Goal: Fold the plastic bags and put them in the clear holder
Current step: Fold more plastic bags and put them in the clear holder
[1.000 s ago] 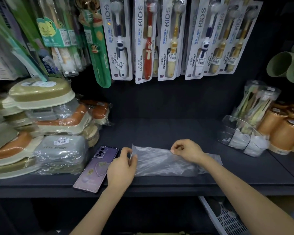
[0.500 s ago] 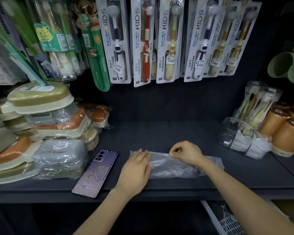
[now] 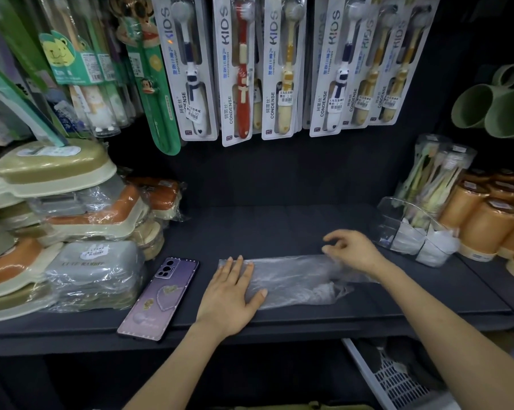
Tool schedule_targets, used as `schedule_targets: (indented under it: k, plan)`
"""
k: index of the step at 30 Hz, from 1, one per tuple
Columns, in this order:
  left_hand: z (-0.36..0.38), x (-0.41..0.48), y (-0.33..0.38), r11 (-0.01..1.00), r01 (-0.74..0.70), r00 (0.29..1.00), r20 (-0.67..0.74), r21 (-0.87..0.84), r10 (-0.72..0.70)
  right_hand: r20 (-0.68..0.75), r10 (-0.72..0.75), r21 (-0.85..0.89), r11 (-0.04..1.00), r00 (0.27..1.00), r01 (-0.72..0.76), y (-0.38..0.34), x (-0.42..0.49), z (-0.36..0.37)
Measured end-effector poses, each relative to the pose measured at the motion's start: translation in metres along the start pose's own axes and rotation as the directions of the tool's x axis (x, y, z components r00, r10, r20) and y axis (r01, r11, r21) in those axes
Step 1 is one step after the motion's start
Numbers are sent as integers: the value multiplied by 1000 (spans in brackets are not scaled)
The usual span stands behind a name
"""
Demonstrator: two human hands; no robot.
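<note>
A clear plastic bag [image 3: 294, 279] lies folded into a long strip on the dark shelf [image 3: 279, 229]. My left hand [image 3: 230, 294] presses flat on the strip's left end, fingers straight. My right hand [image 3: 350, 250] hovers over the strip's right end with fingers loosely spread and holds nothing. The clear holder [image 3: 403, 229] stands at the right of the shelf, with folded white bags in its front compartments.
A purple phone [image 3: 161, 297] lies left of my left hand. Wrapped soap boxes [image 3: 72, 232] are stacked at the left. Orange cups [image 3: 492, 223] and packed toothbrushes [image 3: 436, 179] stand at the right. Carded kids' toothbrushes [image 3: 241, 69] hang above.
My left hand let go of the bag's left edge and laid itself flat on the folded strip. My right hand released its pinch and lifted with its fingers spread.
</note>
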State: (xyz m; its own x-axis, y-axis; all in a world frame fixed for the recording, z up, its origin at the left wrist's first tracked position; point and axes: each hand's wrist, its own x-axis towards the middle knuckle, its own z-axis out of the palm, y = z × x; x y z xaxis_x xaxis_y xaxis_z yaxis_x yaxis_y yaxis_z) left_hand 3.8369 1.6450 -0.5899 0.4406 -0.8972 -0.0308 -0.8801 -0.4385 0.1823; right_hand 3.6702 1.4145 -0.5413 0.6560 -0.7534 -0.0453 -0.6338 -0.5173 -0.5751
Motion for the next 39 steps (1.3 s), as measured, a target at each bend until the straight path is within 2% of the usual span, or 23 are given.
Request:
schedule_targets:
  k: [1, 3, 5, 7, 8, 10, 12, 18, 22, 24, 25, 27, 29, 31, 33, 35, 37, 39]
  plan:
    - [0, 0, 0, 1000, 1, 1000, 7, 3, -1, -120, -20, -150, 989, 993, 2, 2, -3, -5]
    - [0, 0, 0, 1000, 7, 1000, 17, 8, -7, -325, -232, -356, 928, 917, 109, -4, -15, -2]
    - [-1, 0, 1, 1000, 12, 1000, 26, 3, -12, -340, -444, -416, 861, 829, 291, -24, -32, 20]
    - [-1, 0, 2, 1000, 15, 999, 33, 17, -15, -193, -524, -520, 771, 829, 367, -43, -44, 56]
    - [-2, 0, 2, 999, 16, 999, 34, 28, -17, -89, -511, -551, 740, 855, 385, -50, -49, 72]
    - [-2, 1, 3, 999, 22, 999, 40, 41, -23, 88, -418, -540, 743, 904, 396, -57, -55, 86]
    - [-2, 1, 3, 999, 27, 999, 46, 43, -29, 178, -282, -487, 807, 943, 334, -42, -57, 85]
    - [-2, 1, 2, 998, 30, 999, 39, 57, -33, 128, -151, -531, 824, 980, 196, 15, -66, 45]
    - [0, 1, 0, 997, 18, 999, 35, 77, -20, 109, -40, -488, 868, 993, 89, 37, -67, 26]
    - [0, 1, 0, 997, 4, 1000, 28, 75, -6, 28, -98, -464, 880, 995, 100, 31, -70, 25]
    - [0, 1, 0, 997, 1, 1000, 25, 73, -3, -31, -213, -466, 868, 977, 174, 24, -74, 27]
    - [0, 1, 0, 998, 1, 999, 33, 65, -3, -111, -506, -489, 777, 855, 396, 13, -79, 37]
    - [-1, 1, -1, 998, 0, 999, 39, 55, -2, -117, -677, -460, 685, 727, 565, 10, -81, 52]
    - [-2, 1, 0, 999, -1, 999, 40, 36, -1, -136, -704, -378, 687, 697, 621, 10, -80, 58]
    - [-3, 1, 0, 1000, -2, 999, 44, 6, 1, -168, -682, -314, 721, 711, 618, 11, -78, 61]
    - [-5, 0, -3, 997, -12, 1000, 17, -81, 14, -169, -664, -322, 735, 728, 596, 10, -79, 65]
    - [-8, -2, -7, 969, -36, 994, -106, -243, 11, -180, -644, -344, 749, 744, 566, 10, -82, 68]
    - [-8, -8, -12, 929, -129, 947, -321, -347, 11, -190, -619, -340, 769, 762, 541, 10, -86, 67]
